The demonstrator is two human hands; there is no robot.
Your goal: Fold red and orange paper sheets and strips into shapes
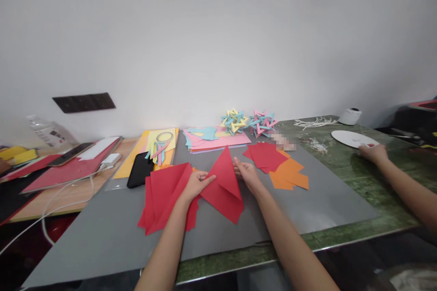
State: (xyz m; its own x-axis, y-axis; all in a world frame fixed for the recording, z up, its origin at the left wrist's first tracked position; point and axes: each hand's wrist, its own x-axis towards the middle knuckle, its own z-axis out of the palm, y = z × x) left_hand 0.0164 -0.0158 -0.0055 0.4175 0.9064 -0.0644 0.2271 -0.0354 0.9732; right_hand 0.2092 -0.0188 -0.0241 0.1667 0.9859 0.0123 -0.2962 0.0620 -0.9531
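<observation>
A red sheet of paper, partly folded with a pointed top and a raised flap on its right, is held just above the grey mat. My left hand grips its left edge, thumb on top and the other fingers mostly hidden behind. My right hand is at the right edge near the top, its fingers bent against the paper. Under and beside my left wrist lies a loose pile of red paper sheets. Right of my right hand are more red pieces and several orange paper pieces.
A black phone lies left on the grey mat. Coloured paper stacks and two folded-paper star balls stand by the wall. At right, another person's hand holds a white disc. A white cable hangs at left.
</observation>
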